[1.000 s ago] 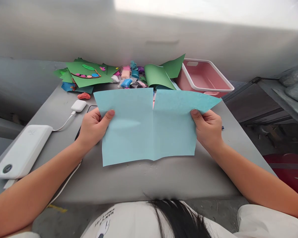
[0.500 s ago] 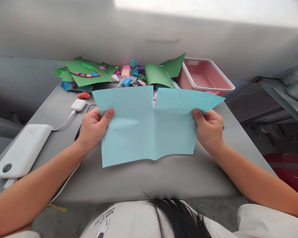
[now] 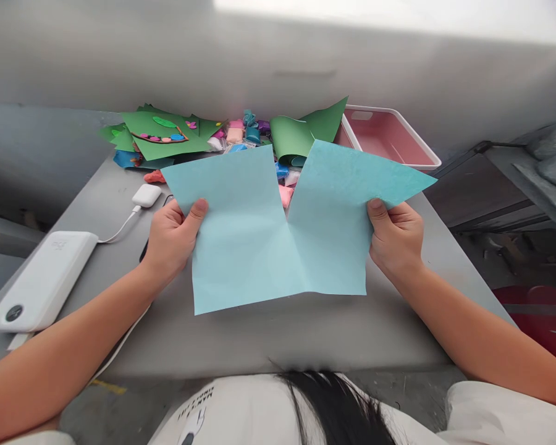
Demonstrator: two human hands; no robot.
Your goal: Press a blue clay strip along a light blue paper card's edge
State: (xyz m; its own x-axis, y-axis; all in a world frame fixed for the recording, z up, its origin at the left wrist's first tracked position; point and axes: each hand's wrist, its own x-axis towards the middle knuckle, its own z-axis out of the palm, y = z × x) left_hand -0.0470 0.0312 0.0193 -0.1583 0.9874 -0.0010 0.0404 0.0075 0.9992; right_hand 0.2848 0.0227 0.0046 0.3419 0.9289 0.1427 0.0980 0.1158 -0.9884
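Between my hands, above the table, hangs a light blue sheet of paper (image 3: pixel 241 241). It has a tear from the top edge down to about its middle, along a fold line, and the two upper halves stand apart in a V. My left hand (image 3: pixel 170 238) grips the left edge, thumb on the near face. At the right edge my right hand (image 3: pixel 395 238) pinches the paper the same way, below a pointed corner that sticks out to the right. The fingers behind the sheet are partly hidden.
Green paper sheets (image 3: pixel 176 133) with clay shapes lie at the back left. Bagged clay (image 3: pixel 235 135) sits at the back middle, beside a rolled green sheet (image 3: pixel 290 139) and a pink bin (image 3: pixel 389 139). A white power bank (image 3: pixel 44 278) and a small white case (image 3: pixel 146 195) are at left.
The tear has grown longer downward and its gap has widened. My hands have moved slightly apart, and the right half has tilted up and to the right.
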